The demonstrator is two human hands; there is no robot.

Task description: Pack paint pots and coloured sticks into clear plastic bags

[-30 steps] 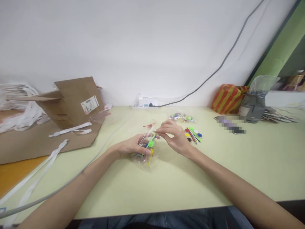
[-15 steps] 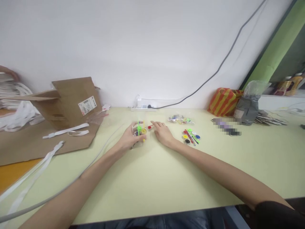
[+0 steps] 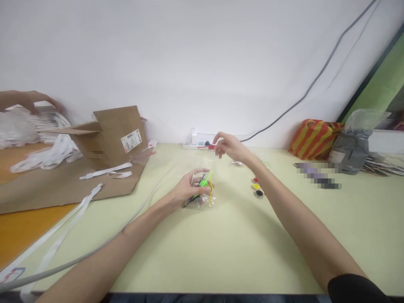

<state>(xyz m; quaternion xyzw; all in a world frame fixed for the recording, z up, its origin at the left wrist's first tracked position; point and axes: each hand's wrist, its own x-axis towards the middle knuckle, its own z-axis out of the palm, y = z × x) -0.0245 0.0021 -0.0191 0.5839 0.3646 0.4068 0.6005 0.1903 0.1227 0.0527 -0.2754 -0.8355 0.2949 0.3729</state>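
While clear plastic bag [image 3: 204, 203] sits gripped under left hand [image 3: 188, 188], right hand [image 3: 232, 147] hovers.

left hand [image 3: 192, 189] on plastic bag [image 3: 202, 201], bag on table [image 3: 240, 252] | right hand [image 3: 230, 147] above table, power strip [image 3: 195, 146] behind and left of it | round caps [image 3: 257, 187] right of left hand, below right hand | cardboard box [image 3: 116, 136] well left of left hand, on cardboard sheet [image 3: 63, 193] | striped bag [image 3: 314, 139] well right of right hand
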